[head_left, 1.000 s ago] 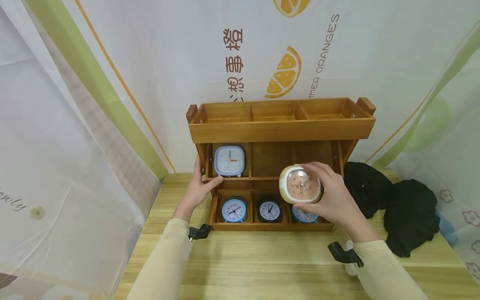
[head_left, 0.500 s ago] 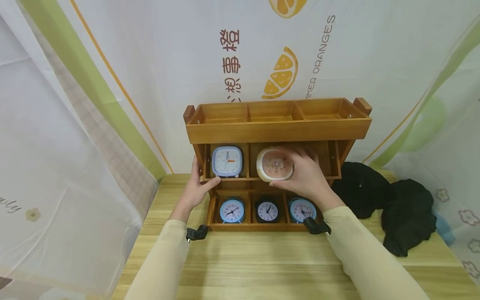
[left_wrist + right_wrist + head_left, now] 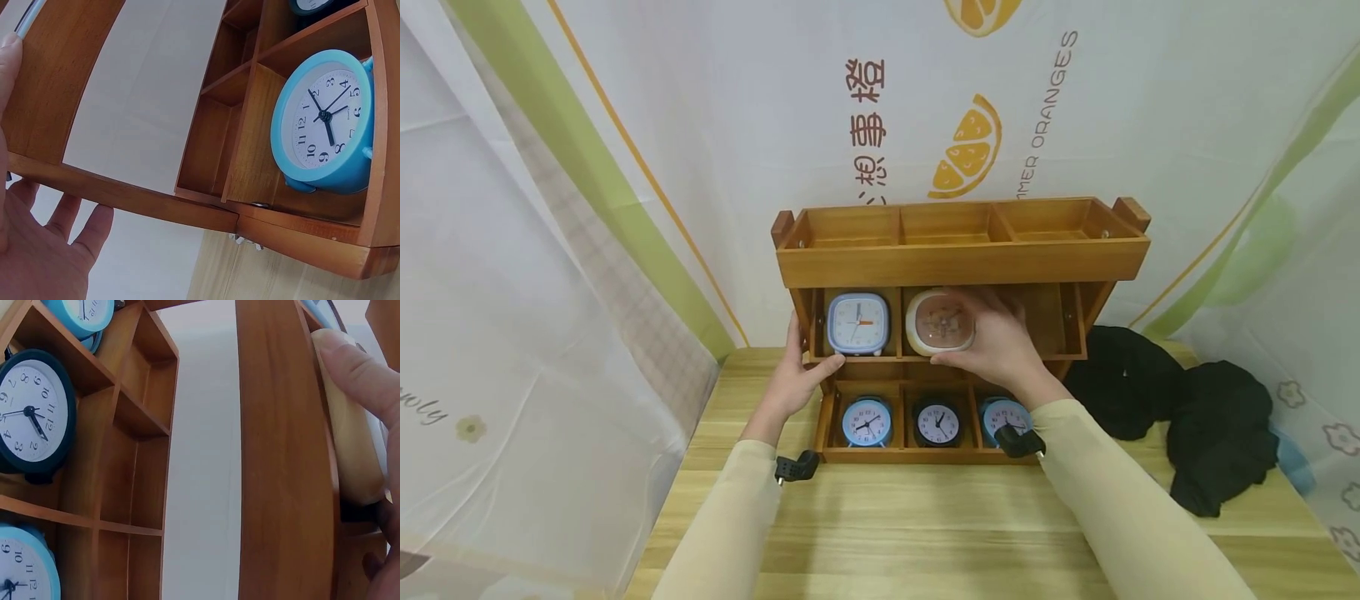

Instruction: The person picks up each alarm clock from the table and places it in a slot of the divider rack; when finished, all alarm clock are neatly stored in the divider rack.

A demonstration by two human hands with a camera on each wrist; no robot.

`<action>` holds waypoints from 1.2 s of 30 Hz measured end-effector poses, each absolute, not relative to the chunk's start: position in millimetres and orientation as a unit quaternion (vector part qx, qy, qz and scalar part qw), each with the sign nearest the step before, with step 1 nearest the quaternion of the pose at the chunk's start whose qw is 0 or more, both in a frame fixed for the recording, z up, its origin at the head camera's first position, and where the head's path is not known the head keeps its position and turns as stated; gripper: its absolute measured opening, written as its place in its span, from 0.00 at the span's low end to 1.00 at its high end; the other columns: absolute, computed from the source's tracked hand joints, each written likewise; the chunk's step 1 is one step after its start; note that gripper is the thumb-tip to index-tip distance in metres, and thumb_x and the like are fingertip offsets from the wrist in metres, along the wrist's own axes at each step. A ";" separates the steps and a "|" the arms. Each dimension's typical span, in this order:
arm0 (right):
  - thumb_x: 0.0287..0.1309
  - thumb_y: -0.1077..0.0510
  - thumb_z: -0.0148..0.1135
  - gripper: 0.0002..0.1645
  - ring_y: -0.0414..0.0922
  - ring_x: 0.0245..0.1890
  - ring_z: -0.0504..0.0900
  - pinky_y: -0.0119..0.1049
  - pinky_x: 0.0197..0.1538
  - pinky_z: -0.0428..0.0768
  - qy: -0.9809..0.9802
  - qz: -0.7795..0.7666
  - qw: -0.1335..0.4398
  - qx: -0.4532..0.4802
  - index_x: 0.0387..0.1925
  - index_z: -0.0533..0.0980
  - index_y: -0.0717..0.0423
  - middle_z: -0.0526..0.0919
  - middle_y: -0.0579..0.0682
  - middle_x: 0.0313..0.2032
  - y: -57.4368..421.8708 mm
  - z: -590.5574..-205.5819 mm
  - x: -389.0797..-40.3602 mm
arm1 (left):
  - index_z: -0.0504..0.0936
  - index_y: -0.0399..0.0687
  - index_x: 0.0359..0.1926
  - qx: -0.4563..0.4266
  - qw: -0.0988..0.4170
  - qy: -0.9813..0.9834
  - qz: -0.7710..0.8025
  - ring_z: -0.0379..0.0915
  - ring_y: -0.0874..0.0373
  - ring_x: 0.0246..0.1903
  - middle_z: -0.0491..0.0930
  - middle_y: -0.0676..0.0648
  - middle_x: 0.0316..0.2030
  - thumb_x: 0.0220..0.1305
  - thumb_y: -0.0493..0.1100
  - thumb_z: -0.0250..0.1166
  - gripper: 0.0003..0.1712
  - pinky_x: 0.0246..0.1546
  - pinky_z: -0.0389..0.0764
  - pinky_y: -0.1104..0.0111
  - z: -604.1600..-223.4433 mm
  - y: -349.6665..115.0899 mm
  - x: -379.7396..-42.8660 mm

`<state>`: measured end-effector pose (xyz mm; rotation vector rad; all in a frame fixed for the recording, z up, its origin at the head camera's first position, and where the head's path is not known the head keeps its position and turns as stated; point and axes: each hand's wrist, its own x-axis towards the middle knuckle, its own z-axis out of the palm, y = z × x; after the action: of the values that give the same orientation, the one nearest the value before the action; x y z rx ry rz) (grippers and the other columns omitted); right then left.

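Observation:
A three-tier wooden storage box (image 3: 962,265) stands on the table. My left hand (image 3: 792,379) holds the left end of its middle tier, thumb at the front edge and fingers along the outer side. Right of that thumb, a blue-rimmed square alarm clock (image 3: 858,323) stands in the left compartment. My right hand (image 3: 996,342) grips a cream-and-white alarm clock (image 3: 938,323) with a brownish face, inside the middle tier just right of the divider. In the right wrist view, my thumb lies along the cream clock's edge (image 3: 356,444); the other fingers are mostly hidden.
The bottom tier holds a light-blue round clock (image 3: 867,423), a black round clock (image 3: 937,422) and another blue clock (image 3: 1000,414), partly covered by the right wrist camera (image 3: 1019,442). Black cloth (image 3: 1217,425) lies at the right. A printed curtain (image 3: 737,125) hangs behind.
My right hand has carried the cream clock left and back, from in front of the box into its middle tier. My left hand has kept its hold on the box.

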<state>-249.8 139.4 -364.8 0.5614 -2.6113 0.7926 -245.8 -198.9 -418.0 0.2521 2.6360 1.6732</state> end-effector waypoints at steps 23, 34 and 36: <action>0.51 0.39 0.82 0.55 0.59 0.75 0.63 0.72 0.72 0.57 -0.938 0.242 0.148 0.197 0.76 0.66 0.47 0.61 0.56 0.76 131.0 -371.6 -252.1 | 0.23 0.67 0.83 0.092 -0.003 0.828 0.553 0.35 0.41 0.82 0.34 0.41 0.83 0.70 0.56 0.70 0.67 0.75 0.58 0.42 -416.1 -197.2 -245.4; 0.54 0.39 0.79 0.54 0.60 0.75 0.61 0.73 0.72 0.57 -0.939 0.243 0.142 0.199 0.77 0.66 0.47 0.60 0.57 0.77 130.6 -373.2 -249.9 | 0.23 0.65 0.83 0.076 0.006 0.837 0.542 0.36 0.41 0.82 0.34 0.40 0.83 0.69 0.59 0.70 0.67 0.76 0.56 0.43 -415.1 -198.6 -243.4; 0.54 0.39 0.79 0.54 0.59 0.75 0.61 0.72 0.72 0.58 -0.938 0.244 0.144 0.200 0.77 0.65 0.47 0.60 0.57 0.77 130.5 -373.1 -249.7 | 0.23 0.65 0.83 0.078 0.005 0.838 0.541 0.36 0.41 0.82 0.34 0.40 0.83 0.69 0.59 0.70 0.67 0.76 0.56 0.43 -415.2 -198.8 -244.1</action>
<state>-249.7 130.5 -373.1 0.5772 -2.7035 0.7035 -244.1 -198.8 -415.2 0.2456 2.6225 1.6927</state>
